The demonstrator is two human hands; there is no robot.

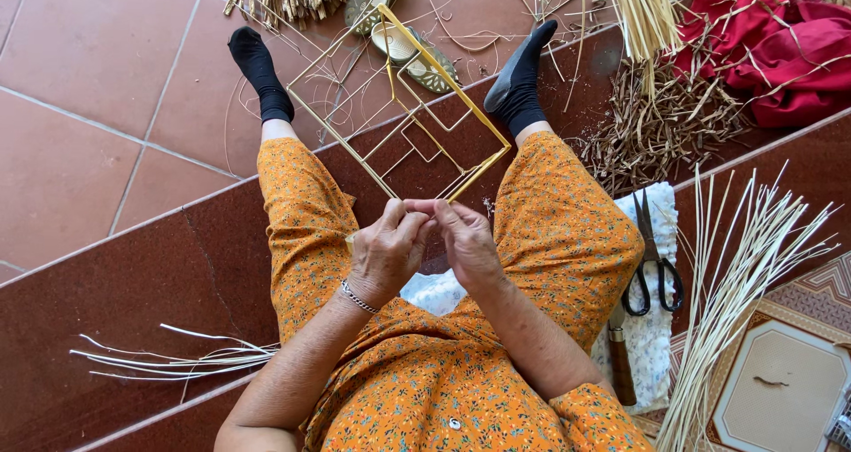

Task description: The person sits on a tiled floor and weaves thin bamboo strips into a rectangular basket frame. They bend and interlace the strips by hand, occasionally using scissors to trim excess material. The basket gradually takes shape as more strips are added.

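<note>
Seated on red-brown tiled steps (pixel 106 292), a person in orange floral clothing holds the near corner of a yellow square wire frame (pixel 403 106) that slants from lap to floor between the feet. The left hand (pixel 386 253) and right hand (pixel 465 239) meet at that corner, each grip pinched together on the frame. Black scissors (pixel 651 266) lie on a white patterned cloth (pixel 651 337) to the right, beside pale reed strips (pixel 736 292); a red cloth (pixel 780 44) lies beyond.

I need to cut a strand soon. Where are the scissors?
The black scissors lie on the white cloth by the person's right thigh, beside the pale cane strips.
</note>
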